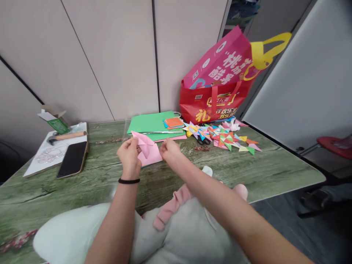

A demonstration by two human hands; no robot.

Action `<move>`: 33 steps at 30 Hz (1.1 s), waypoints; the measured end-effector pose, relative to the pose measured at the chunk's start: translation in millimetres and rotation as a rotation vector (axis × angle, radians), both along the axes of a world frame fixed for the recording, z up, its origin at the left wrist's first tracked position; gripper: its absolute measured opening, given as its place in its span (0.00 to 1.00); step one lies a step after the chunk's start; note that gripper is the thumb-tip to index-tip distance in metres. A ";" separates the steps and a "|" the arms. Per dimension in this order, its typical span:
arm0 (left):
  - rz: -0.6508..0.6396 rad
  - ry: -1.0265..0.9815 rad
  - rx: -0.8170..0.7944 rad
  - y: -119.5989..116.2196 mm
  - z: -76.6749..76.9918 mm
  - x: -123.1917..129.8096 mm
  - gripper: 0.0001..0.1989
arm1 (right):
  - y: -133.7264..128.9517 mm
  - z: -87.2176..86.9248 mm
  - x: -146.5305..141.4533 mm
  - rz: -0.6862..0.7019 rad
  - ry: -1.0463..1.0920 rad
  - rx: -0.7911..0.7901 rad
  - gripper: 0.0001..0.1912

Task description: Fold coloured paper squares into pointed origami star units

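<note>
A folded pink sheet of paper is pinched at its left side by my left hand, which wears a black band at the wrist. Below it lies a flat pink square; whether the two are one sheet I cannot tell. My right hand is closed at the right edge of the pink paper, its fingertips partly hidden. Just behind are a green folder, small coloured squares on it, and a silver, rod-like item. A grey-white plush toy with a pink ruffle lies under my forearms.
Several folded multicoloured paper pieces and black-handled scissors lie to the right. A red bag holding a pink box stands behind. On the left are a phone, a hammer, a white board and a green-white box.
</note>
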State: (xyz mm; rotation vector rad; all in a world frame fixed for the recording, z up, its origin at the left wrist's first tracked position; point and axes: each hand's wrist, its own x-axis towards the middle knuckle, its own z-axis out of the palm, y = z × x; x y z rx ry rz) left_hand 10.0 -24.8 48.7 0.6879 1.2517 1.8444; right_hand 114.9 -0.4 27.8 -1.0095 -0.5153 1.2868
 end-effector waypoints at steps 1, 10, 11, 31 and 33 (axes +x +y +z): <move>-0.007 -0.010 -0.007 0.1 -0.3 0.9 0.08 | 15.6 4.9 -4.7 -0.054 0.046 -0.044 0.06; -0.148 0.046 -0.021 -4.5 -5.1 2.3 0.10 | -3.1 -8.9 -10.1 -0.028 0.271 -0.117 0.14; -0.203 0.086 -0.031 -7.5 -4.5 2.7 0.10 | -12.1 -8.9 -4.5 0.001 0.271 -0.113 0.14; -0.485 0.513 0.169 -22.4 -4.4 0.1 0.10 | -32.1 12.3 37.9 0.358 -0.585 0.468 0.12; -0.447 0.556 0.180 -23.2 -2.9 1.2 0.09 | -32.2 13.2 36.2 0.380 -0.579 0.478 0.12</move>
